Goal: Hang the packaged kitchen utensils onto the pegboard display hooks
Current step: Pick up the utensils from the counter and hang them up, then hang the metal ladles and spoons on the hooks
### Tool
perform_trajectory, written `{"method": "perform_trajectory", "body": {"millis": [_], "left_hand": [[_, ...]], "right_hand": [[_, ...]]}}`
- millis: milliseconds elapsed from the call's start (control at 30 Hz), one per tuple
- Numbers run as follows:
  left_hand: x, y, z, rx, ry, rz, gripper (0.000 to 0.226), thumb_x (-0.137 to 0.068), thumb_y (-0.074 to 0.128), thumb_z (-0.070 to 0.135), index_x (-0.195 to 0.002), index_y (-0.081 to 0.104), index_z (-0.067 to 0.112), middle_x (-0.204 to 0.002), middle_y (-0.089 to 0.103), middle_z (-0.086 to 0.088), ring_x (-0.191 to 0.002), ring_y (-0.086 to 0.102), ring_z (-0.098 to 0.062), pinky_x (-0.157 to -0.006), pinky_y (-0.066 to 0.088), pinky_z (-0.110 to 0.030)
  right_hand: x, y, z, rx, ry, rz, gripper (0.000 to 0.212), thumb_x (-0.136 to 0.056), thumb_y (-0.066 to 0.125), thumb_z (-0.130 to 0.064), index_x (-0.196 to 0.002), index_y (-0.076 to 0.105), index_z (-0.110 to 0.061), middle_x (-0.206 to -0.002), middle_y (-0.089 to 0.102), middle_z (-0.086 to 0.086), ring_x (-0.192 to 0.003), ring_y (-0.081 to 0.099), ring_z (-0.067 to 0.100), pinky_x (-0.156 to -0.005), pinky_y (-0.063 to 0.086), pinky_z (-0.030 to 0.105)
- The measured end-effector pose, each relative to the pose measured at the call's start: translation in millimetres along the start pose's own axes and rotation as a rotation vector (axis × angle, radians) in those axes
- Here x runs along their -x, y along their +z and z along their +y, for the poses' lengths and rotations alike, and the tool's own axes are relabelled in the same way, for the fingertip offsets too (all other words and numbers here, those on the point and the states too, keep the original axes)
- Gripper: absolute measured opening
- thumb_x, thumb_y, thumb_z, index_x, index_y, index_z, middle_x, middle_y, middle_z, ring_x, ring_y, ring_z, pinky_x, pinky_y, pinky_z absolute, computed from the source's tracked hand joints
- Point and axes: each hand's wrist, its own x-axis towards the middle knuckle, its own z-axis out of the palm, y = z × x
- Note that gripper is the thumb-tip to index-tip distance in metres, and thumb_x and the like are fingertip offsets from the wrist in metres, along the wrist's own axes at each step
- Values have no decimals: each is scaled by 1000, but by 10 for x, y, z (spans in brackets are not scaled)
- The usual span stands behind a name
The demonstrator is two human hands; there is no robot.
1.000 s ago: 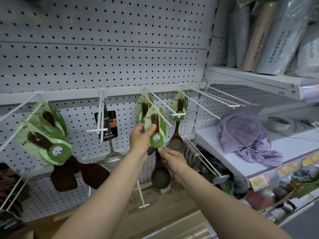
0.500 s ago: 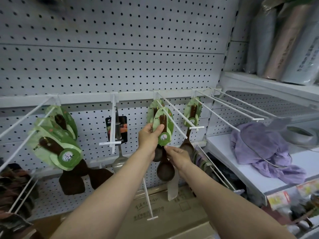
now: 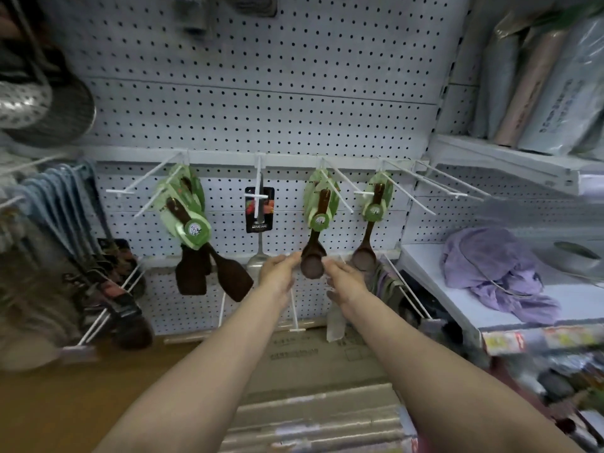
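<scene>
Brown wooden spoon (image 3: 313, 256) hangs on hook (image 3: 340, 191), bowl between both hands: left (image 3: 277, 273), right (image 3: 346, 279), fingers relaxed, gripping nothing.

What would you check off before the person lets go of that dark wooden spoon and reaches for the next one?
1. Green card of the spoon is threaded on the hook: ok, it hangs from it.
2. Spoon hangs straight down: ok, bowl sits directly below the card.
3. Left hand free of the spoon: cannot tell, its fingertips are at the bowl's edge.
4. Right hand free of the spoon: cannot tell, its fingers are close beside the bowl.
5. Neighbouring spoon on the right undisturbed: ok, it hangs on its own hook.
6. Card pushed fully back on the hook: cannot tell, the view is blurred.
</scene>
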Motion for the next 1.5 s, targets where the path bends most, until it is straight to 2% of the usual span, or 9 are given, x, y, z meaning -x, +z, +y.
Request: {"method": "perform_trajectory", "body": {"millis": [167, 467, 667, 767, 933, 1167, 1233, 1367, 1500], "left_hand": [[735, -491, -72, 75, -54, 56, 37, -83, 81, 32, -109, 58, 19, -107, 56, -2, -98, 56, -13, -84, 52, -27], [1950, -1659, -156, 116, -40, 248, 33, -88, 76, 29, -112, 59, 16, -80, 49, 1, -72, 47, -10, -79, 50, -29], [2511, -2585, -78, 150, 21, 410, 48, -85, 78, 29, -124, 61, 6, -79, 49, -7, -59, 43, -15, -56, 47, -25], [2702, -3047, 18, 176, 40, 463, 35, -85, 78, 28, -111, 61, 10, -82, 54, -1, -70, 48, -11, -67, 49, -26], [2929, -3889, 230, 259, 88, 505, 28, -90, 74, 25, -110, 56, 16, -85, 51, 1, -73, 47, -10, -70, 49, -26], [3215, -5302, 566, 275, 89, 527, 62, -90, 73, 25, -144, 46, 8, -149, 46, -14, -137, 45, -28, -108, 45, -39], [3300, -5787, 667, 268, 82, 540, 57, -91, 71, 24, -141, 50, 7, -140, 54, -13, -127, 53, -25, -105, 48, -38], [3496, -6679, 886, 242, 86, 606, 35, -93, 70, 21, -122, 57, 6, -95, 57, -3, -76, 53, -12, -64, 49, -25], [3585, -7445, 1061, 223, 79, 664, 31, -91, 72, 21, -114, 60, 5, -96, 60, -8, -81, 54, -16, -78, 50, -31]], "right_hand": [[621, 86, 260, 20, 1, -124, 31, -90, 71, -46, -112, 61, -27, -131, 59, 1, -121, 53, 22, -104, 49, 41], [1757, 744, 659, 45, 94, -344, 27, -93, 68, -36, -114, 56, -25, -136, 54, 5, -121, 51, 22, -104, 44, 41], [2508, 1413, 821, 94, 79, -446, 45, -91, 71, -35, -129, 57, -15, -139, 55, 7, -126, 51, 25, -107, 44, 43], [2827, 1807, 851, 115, 73, -496, 28, -92, 71, -35, -114, 60, -20, -141, 54, 7, -127, 50, 25, -106, 41, 44], [3273, 2604, 976, 132, 52, -576, 50, -90, 72, -39, -133, 56, -20, -148, 50, 4, -135, 45, 25, -100, 41, 44], [4040, 3946, 1198, 133, 86, -643, 47, -89, 72, -39, -130, 59, -21, -138, 55, 3, -124, 51, 22, -96, 44, 39], [4257, 4356, 1318, 147, 100, -655, 48, -88, 73, -38, -131, 59, -21, -136, 56, 4, -119, 52, 22, -95, 44, 39], [4721, 5085, 1447, 153, 129, -667, 26, -91, 71, -33, -113, 60, -23, -130, 59, 6, -111, 52, 21, -97, 46, 40], [5104, 5686, 1514, 150, 162, -689, 19, -99, 61, -23, -115, 60, -13, -90, 63, 2, -71, 56, 11, -62, 47, 25]]}}
